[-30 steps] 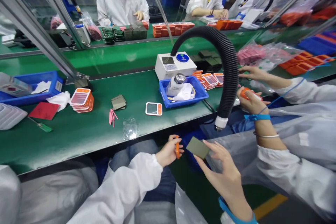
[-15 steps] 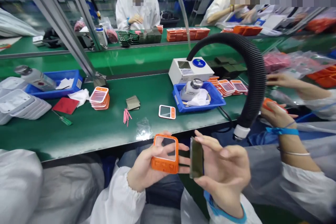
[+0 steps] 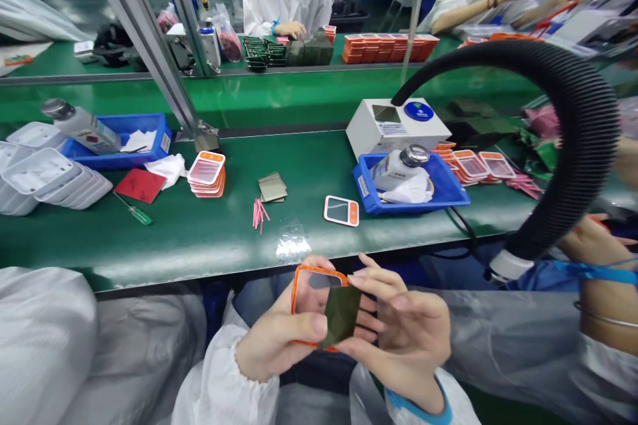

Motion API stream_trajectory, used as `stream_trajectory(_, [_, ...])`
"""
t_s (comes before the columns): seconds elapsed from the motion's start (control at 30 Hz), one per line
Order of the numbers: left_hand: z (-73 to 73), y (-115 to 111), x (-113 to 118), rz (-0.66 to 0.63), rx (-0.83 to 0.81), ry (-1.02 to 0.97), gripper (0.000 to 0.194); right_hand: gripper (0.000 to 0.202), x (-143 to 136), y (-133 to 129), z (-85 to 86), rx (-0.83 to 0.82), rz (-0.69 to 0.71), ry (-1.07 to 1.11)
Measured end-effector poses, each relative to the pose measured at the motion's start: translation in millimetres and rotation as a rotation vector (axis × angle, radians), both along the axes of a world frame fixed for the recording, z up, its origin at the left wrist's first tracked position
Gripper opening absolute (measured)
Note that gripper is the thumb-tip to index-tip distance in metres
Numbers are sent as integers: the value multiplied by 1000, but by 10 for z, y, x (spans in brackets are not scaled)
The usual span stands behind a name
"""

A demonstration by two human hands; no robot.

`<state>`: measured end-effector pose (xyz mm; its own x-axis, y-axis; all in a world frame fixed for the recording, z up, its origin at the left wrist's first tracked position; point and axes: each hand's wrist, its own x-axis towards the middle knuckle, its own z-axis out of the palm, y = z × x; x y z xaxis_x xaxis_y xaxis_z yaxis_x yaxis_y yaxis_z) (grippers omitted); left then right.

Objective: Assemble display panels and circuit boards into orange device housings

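My left hand [image 3: 286, 329] is closed round an orange plastic frame [image 3: 295, 299] with a clear window, its thumb lying across the front. Between the thumb and fingers of my right hand [image 3: 403, 325] is a dark olive display panel [image 3: 343, 313], held by its edges. The panel overlaps the right part of the frame and covers much of the window; whether it sits inside the frame I cannot tell. Both hands are in front of the table's edge, above my lap. Beyond them on the table lies a white-and-orange device [image 3: 341, 210] with a screen.
On the green table [image 3: 234, 249] are olive panels [image 3: 272, 187], pink strips [image 3: 259, 214], stacked orange-white frames [image 3: 207, 174], a screwdriver [image 3: 134, 208] and a blue tray [image 3: 413, 202] with a bottle. A black flexible hose [image 3: 578, 113] arches at right, near a co-worker's arm [image 3: 605, 259].
The panel in my right hand has moved left and turned its face toward me, from beside the frame to over it. My left thumb now reaches across the frame. The camera view has shifted.
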<state>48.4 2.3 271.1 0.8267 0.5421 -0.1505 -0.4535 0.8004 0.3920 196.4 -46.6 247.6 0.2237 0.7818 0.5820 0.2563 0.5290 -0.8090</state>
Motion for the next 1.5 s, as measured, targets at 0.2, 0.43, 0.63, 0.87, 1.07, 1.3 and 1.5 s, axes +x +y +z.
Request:
stream_trajectory(0.2, [-39,41,-8,-6,22,-26,55,63,12,60,-34,15,38,18])
stream_trajectory(0.43, [-102,81,-15,15,109,20,59,69,4,120,-31,-2,125,71])
stream_trajectory(0.63, [-89,70,-53,183,343,434,75,54,151,88,10,-207,233,145])
stream_trajectory(0.87, [0,59,-123,-10,553,851,81,58,247,129,100,-520,259,110])
stream_trajectory(1.07, [-2,59,-135,-49,607,907,78,59,281,126,127,-642,246,64])
stream_trajectory(1.3, [-152,63,-81,67,462,651,83,56,302,140,143,-692,234,197])
stream_trajectory(1.5, [-450,69,39,169,-196,294,46,56,412,223,53,-690,94,400])
